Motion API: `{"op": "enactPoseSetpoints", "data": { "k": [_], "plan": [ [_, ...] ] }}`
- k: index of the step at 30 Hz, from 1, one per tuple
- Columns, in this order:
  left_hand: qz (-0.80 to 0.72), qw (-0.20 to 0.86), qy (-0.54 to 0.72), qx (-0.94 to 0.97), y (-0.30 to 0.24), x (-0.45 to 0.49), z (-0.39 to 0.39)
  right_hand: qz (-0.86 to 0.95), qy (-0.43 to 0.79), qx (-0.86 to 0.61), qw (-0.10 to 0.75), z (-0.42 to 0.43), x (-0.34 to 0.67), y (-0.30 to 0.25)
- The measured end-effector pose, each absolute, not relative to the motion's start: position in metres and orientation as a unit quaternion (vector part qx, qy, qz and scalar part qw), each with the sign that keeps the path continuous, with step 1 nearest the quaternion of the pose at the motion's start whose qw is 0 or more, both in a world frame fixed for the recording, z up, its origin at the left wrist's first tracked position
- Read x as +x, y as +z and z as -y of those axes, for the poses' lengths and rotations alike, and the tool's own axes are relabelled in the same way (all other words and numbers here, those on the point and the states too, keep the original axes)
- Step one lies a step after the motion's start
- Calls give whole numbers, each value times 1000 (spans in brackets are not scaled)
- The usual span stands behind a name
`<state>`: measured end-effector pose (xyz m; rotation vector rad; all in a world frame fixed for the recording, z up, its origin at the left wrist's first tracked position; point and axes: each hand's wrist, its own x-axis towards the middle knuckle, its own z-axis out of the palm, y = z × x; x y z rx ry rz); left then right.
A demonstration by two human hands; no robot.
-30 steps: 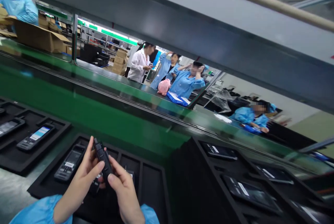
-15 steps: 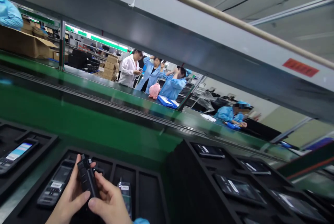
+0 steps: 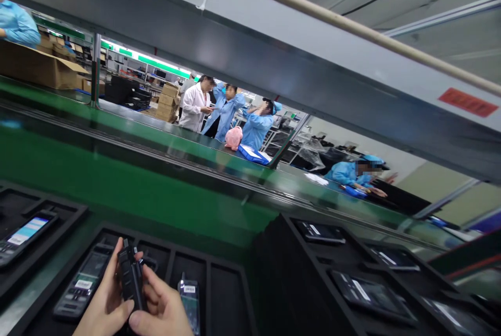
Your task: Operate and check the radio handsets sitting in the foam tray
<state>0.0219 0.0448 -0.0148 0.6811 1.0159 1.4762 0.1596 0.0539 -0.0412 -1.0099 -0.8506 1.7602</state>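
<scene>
While the black handset [image 3: 132, 279] is held edge-on between the left hand [image 3: 104, 302] and the right hand [image 3: 161, 302], the step in hand is judged to be two-handed handling of a single unit above the foam tray [image 3: 227, 294]. The unit is grasped by the fingers of both hands: its upper part is flanked by fingertips, and both thumbs are set near its lower end. Whether its base is touching the tray cannot be told. For any shift from this hold, an even grip is judged to be required — one hand kept on the casing while the other is repositioned — with the raised keys left unpressed.

The casing appears to be hard, matt plastic; its narrow side is stepped with keys, and a short stub projects at the top. The tray is formed in dull black foam, divided into long, straight-walled compartments. A labelled handset [image 3: 80, 291] is seated at its left, and a second labelled unit [image 3: 190, 304] just right of the hands. A lit-screen handset [image 3: 27, 237] is carried in the neighbouring tray [image 3: 80, 212]. At the right, glossy-faced units [image 3: 373, 297] are bedded in a foam stack [image 3: 289, 278]. Behind, a smooth green surface [image 3: 156, 195] is seen.
</scene>
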Motion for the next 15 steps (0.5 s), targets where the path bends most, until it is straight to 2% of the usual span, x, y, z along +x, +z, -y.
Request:
{"op": "enactPoseSetpoints", "data": {
  "k": [5, 10, 15],
  "plan": [
    [-420, 588, 628, 290, -6, 24, -38, 362, 704, -403, 460, -49, 157, -31],
    [-420, 589, 626, 291, 4, 24, -32, 373, 658, -395, 521, -37, 152, -9],
    [-409, 589, 642, 271, 12, 29, -34, 389, 669, -404, 488, -44, 157, -21]
  ]
}}
